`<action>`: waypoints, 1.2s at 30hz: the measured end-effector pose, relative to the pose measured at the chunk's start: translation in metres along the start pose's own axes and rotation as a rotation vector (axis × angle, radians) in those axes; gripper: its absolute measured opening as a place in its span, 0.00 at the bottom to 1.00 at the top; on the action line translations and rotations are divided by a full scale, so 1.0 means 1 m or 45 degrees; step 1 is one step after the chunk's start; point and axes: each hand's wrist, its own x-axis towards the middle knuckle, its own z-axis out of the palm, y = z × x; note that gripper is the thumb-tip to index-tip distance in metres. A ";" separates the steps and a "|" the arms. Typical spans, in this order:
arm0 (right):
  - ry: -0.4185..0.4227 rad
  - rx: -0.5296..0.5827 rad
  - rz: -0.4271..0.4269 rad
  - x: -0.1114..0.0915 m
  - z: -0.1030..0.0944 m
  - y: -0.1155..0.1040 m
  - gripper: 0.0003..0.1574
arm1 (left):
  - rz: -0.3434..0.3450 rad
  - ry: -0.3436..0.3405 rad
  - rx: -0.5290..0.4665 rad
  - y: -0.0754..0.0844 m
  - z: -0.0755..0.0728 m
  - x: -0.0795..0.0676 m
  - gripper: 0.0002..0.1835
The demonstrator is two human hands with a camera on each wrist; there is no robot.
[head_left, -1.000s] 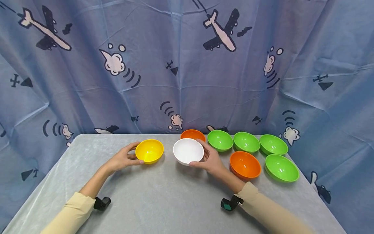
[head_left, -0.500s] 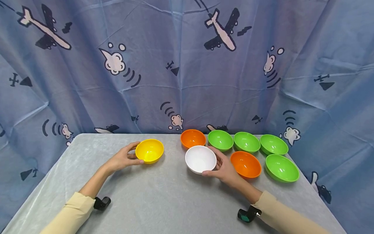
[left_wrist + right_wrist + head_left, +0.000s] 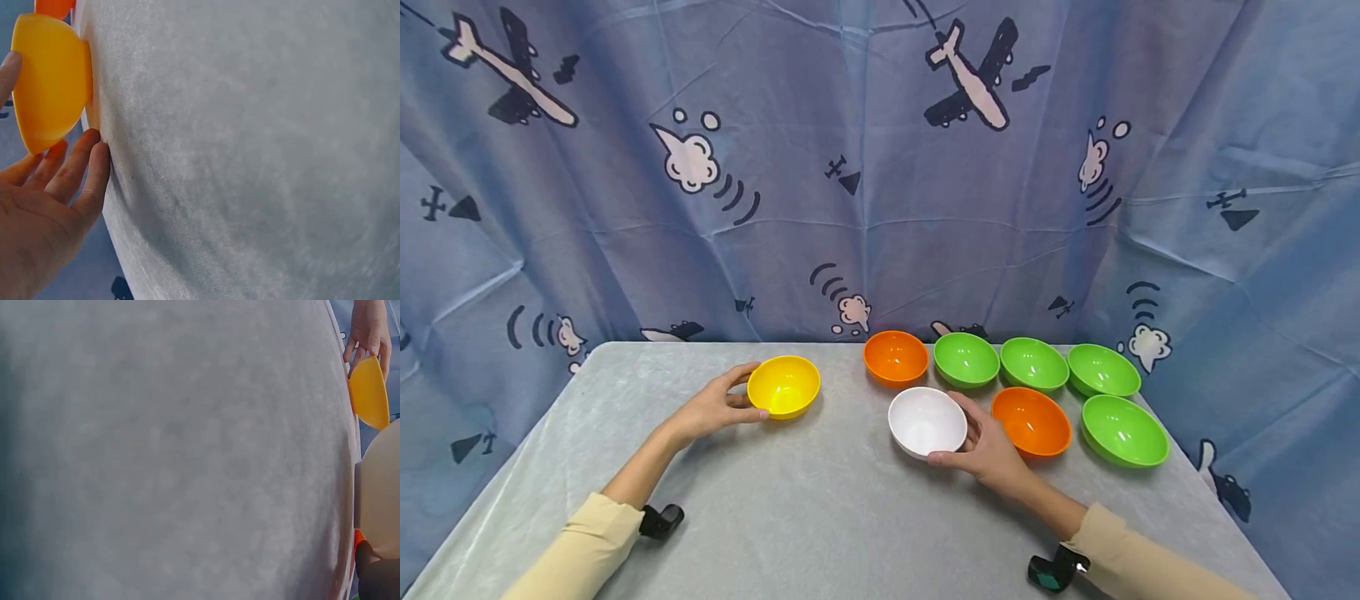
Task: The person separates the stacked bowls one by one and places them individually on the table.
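My left hand (image 3: 718,406) is at the left side of a yellow bowl (image 3: 784,387), thumb at its near side and fingers around the back. In the left wrist view the yellow bowl (image 3: 53,81) stands upright on the table, with the thumb at its rim and fingertips against its side. My right hand (image 3: 996,454) grips a white bowl (image 3: 927,422) by its right side, thumb in front and fingers behind. That white bowl (image 3: 382,487) fills the right edge of the right wrist view, partly cut off, its base close over the table.
An orange bowl (image 3: 896,358) stands behind the white one, and another orange bowl (image 3: 1031,422) is right of it. Several green bowls (image 3: 966,360) stand along the back right. The grey table (image 3: 820,517) ends at a blue patterned curtain (image 3: 790,167).
My right hand has carried the white bowl right and toward me, from in front of the back orange bowl. The left hand and yellow bowl have stayed in place.
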 end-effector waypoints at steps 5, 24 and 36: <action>0.028 -0.034 0.047 0.000 -0.001 0.001 0.63 | 0.002 -0.005 -0.002 0.001 -0.001 0.001 0.51; 0.057 -0.010 0.058 0.000 0.000 0.002 0.64 | 0.016 -0.006 0.001 -0.003 -0.001 0.002 0.51; 0.057 -0.064 0.071 -0.004 0.006 -0.024 0.63 | 0.018 -0.004 -0.012 -0.003 -0.002 0.002 0.50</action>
